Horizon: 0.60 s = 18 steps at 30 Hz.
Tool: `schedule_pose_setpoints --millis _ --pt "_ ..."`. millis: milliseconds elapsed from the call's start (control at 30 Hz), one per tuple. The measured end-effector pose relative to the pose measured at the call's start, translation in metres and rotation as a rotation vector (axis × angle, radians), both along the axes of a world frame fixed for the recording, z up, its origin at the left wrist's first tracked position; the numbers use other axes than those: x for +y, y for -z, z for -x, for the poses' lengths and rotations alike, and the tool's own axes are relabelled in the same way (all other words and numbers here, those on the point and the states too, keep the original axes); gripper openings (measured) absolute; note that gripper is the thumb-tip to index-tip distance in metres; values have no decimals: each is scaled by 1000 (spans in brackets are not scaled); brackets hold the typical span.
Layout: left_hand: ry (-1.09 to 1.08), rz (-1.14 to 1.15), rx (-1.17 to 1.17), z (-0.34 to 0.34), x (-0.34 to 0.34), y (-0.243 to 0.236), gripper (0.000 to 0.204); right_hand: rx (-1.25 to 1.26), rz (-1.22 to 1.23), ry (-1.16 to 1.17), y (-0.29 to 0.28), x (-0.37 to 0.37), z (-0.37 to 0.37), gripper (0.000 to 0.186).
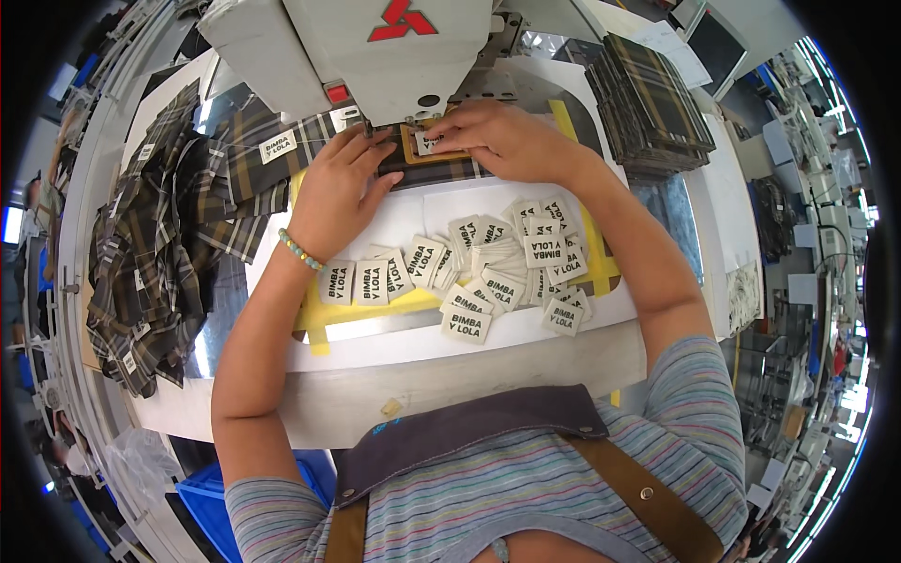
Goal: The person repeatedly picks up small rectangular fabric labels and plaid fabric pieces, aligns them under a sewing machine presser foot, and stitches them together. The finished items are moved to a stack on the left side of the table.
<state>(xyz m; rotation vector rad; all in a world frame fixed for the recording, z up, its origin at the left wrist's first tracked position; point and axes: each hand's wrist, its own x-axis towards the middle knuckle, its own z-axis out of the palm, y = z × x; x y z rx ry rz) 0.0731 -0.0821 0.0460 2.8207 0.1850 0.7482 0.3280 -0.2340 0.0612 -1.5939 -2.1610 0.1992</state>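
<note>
We have the person's left hand (pixel 349 176) palm down just left of the machine's working spot, fingers spread toward a small tan frame (pixel 410 148), thumb held apart from them and pointing right over the plaid cloth (pixel 436 173); we see nothing gripped in it. Right hand (pixel 511 141) comes in from the other side, fingers bent over the frame, tips on the pale label (pixel 425 138) set inside it; we can't tell if thumb and fingers pinch that label or only press it. Label position: in the frame, over the plaid cloth, right under the white machine head (pixel 366 47), partly covered by the right fingers. We note a beaded bracelet (pixel 300 251) on the left wrist. Nearer the person, a loose pile of labels (pixel 466 326), pale with dark lettering, overlaps on the white work surface (pixel 282 387), fuller on the right, a few in a row at left; yellow tape (pixel 319 336) shows around them. Left of the left hand we get another label (pixel 278 145) on plaid fabric, then a rumpled plaid heap (pixel 155 253) hanging at the table's left side. Far right, we mark a neat stack of plaid pieces (pixel 657 103). Blue bin (pixel 214 507), lower left, below table level.
</note>
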Motion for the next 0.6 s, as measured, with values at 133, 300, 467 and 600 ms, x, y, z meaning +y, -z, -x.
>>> schedule_pose_setpoints --millis 133,300,467,600 --pt "11 -8 29 -1 -1 2 41 -91 -72 -6 9 3 1 47" --pt "16 -40 66 -2 0 5 44 -133 -101 -21 10 3 1 45" --pt "31 -69 70 -1 1 4 44 -142 -80 -4 7 3 3 44" --pt "25 -60 114 0 1 1 45 -136 -25 7 2 3 6 44"
